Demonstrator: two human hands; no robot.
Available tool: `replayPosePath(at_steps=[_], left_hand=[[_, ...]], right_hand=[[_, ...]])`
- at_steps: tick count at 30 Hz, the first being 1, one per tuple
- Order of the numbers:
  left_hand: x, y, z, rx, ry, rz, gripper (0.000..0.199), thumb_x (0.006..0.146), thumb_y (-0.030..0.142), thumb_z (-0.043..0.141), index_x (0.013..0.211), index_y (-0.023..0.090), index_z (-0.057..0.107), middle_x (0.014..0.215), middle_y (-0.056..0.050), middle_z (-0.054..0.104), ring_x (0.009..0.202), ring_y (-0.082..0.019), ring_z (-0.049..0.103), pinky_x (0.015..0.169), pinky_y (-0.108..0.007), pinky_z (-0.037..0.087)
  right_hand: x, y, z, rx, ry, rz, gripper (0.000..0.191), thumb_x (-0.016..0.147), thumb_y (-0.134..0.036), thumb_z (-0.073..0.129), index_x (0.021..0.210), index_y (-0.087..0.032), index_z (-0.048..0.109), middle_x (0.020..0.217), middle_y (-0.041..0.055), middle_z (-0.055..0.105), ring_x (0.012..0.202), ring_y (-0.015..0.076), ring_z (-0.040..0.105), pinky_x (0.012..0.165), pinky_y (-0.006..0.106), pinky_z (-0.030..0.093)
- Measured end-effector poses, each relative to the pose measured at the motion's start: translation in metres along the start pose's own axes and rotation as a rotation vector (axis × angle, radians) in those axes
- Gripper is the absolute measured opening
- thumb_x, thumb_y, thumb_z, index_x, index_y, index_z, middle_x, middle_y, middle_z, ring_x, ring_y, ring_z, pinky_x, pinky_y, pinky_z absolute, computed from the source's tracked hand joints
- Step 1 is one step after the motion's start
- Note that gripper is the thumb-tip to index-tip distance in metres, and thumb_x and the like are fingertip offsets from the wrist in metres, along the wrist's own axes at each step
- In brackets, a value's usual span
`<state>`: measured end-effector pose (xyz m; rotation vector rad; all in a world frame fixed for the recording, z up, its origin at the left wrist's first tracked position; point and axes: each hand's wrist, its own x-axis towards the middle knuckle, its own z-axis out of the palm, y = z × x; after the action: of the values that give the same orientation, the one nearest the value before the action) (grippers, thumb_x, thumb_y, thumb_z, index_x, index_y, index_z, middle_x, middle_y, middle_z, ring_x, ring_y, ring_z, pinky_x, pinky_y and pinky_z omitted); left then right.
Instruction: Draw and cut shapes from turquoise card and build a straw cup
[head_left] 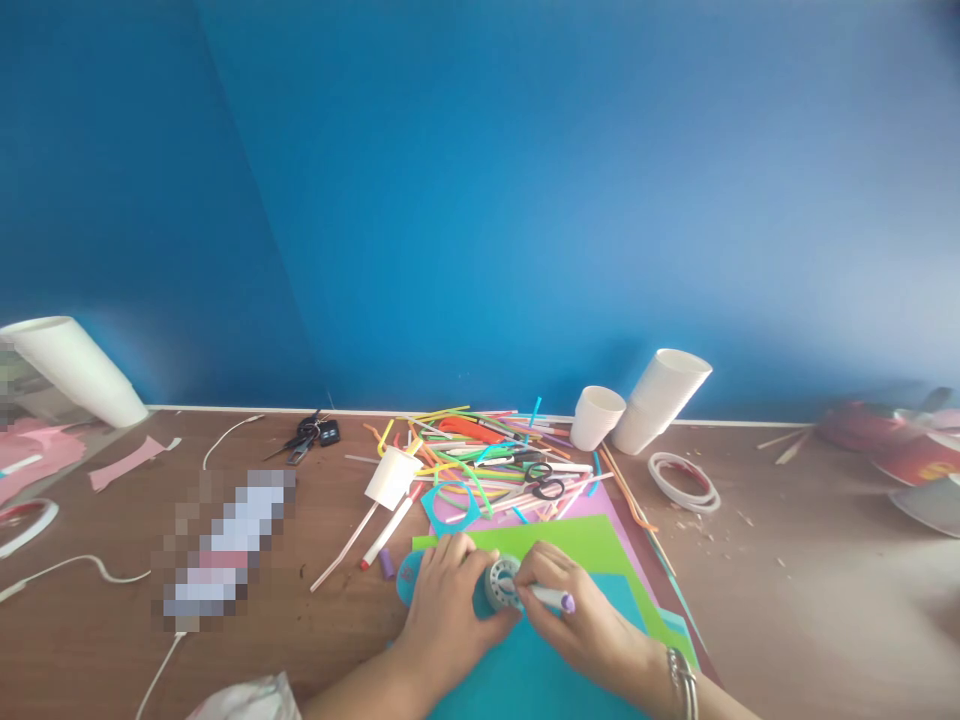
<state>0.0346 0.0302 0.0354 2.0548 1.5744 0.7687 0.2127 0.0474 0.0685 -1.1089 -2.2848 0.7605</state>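
Ring [494, 578], pale and round, perhaps a roll of tape with small holes about its hub, sits on a blue sheet [525, 680] of paper, low and just right of centre in your view, between your two hands. Your left hand [450, 605] is the nearer: its fingers and thumb curl around the ring's left side and near edge, steadying it. Your right hand [581, 635], at the ring's right, pinches a white marker [547, 597] with a purple end. The marker's long axis runs mostly sideways, slanting slightly toward you at the right; its purple end points right, its writing end left, over the ring's opening. Whether the tip touches paper, you cannot tell. A green sheet [592, 535] shows beyond the blue; farther off are black-handled scissors [551, 497] among coloured straws [439, 468]. A red object [911, 460] at far right bears a yellow mark, too blurred to read; no brand or lettering is legible.
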Motion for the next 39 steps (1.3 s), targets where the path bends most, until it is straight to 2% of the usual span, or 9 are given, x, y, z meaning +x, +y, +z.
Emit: replayPosePath(at_steps=[5,10,14,18,21,24,30,36,39], left_hand=[[0.000,-0.001,0.002,0.025,0.021,0.009,0.027,0.071,0.034,0.067,0.096,0.026,0.061,0.087,-0.002,0.054,0.088,-0.023,0.050,0.075,-0.037,0.037],[0.000,-0.004,0.003,0.040,0.021,0.019,0.031,0.070,0.036,0.067,0.099,0.026,0.061,0.090,-0.003,0.054,0.090,-0.024,0.050,0.075,-0.037,0.037],[0.001,-0.005,0.003,0.035,-0.003,-0.018,0.037,0.065,0.038,0.071,0.099,0.027,0.061,0.094,-0.003,0.055,0.092,-0.025,0.051,0.078,-0.039,0.038],[0.001,-0.004,0.005,-0.025,-0.003,-0.030,0.043,0.062,0.034,0.072,0.102,0.025,0.059,0.101,-0.004,0.057,0.097,-0.025,0.052,0.084,-0.039,0.039],[0.002,0.000,0.002,-0.072,0.004,-0.033,0.036,0.062,0.032,0.072,0.096,0.023,0.061,0.099,-0.004,0.060,0.095,-0.024,0.054,0.084,-0.038,0.041],[0.009,0.000,-0.015,-0.066,0.063,-0.046,0.031,0.064,0.033,0.071,0.092,0.024,0.063,0.096,-0.004,0.063,0.093,-0.025,0.057,0.081,-0.037,0.044],[0.024,-0.025,-0.056,0.047,0.187,-0.057,0.036,0.075,0.044,0.061,0.103,0.022,0.063,0.103,-0.008,0.065,0.102,-0.028,0.057,0.086,-0.040,0.044],[0.021,-0.041,-0.054,0.107,0.085,-0.019,0.047,0.078,0.038,0.060,0.121,0.022,0.052,0.121,-0.008,0.059,0.116,-0.026,0.050,0.093,-0.038,0.042],[0.015,-0.043,-0.064,0.151,0.080,0.025,0.038,0.080,0.035,0.059,0.116,0.022,0.054,0.119,-0.008,0.058,0.113,-0.025,0.051,0.091,-0.037,0.042]], right_hand=[[-0.003,-0.001,0.008,-0.275,0.032,-0.281,0.013,0.085,-0.011,0.044,0.078,-0.020,0.051,0.074,0.0041,0.057,0.068,0.0174,0.050,0.060,0.028,0.042],[-0.002,-0.008,0.013,-0.368,0.109,-0.265,0.013,0.081,-0.010,0.047,0.074,-0.019,0.052,0.068,0.0029,0.057,0.062,0.0173,0.048,0.056,0.028,0.038],[0.001,-0.002,-0.002,0.064,0.189,0.064,0.015,0.083,-0.020,0.047,0.069,-0.020,0.054,0.066,0.0009,0.058,0.064,0.0164,0.052,0.060,0.028,0.040],[0.010,0.013,-0.020,0.647,0.531,0.413,0.019,0.083,-0.032,0.051,0.069,-0.020,0.056,0.060,-0.0027,0.056,0.061,0.0143,0.053,0.058,0.025,0.042],[0.019,0.020,-0.023,1.065,0.643,0.508,0.011,0.076,-0.031,0.062,0.074,-0.021,0.058,0.063,-0.0038,0.059,0.056,0.0117,0.052,0.055,0.022,0.044],[0.026,0.024,-0.019,1.359,0.624,0.614,0.013,0.070,-0.027,0.068,0.074,-0.021,0.057,0.059,-0.0038,0.060,0.050,0.0096,0.052,0.048,0.019,0.044],[0.029,0.030,-0.016,1.454,0.544,0.667,0.013,0.072,-0.024,0.063,0.071,-0.021,0.051,0.048,-0.0048,0.056,0.044,0.0088,0.051,0.042,0.016,0.040],[0.036,0.030,-0.013,1.448,0.546,0.661,0.012,0.071,-0.025,0.062,0.069,-0.021,0.050,0.050,-0.0049,0.056,0.043,0.0097,0.052,0.039,0.018,0.039],[0.036,0.031,-0.013,1.450,0.549,0.660,0.013,0.070,-0.024,0.062,0.068,-0.021,0.050,0.051,-0.0045,0.056,0.044,0.0101,0.053,0.040,0.019,0.039]])
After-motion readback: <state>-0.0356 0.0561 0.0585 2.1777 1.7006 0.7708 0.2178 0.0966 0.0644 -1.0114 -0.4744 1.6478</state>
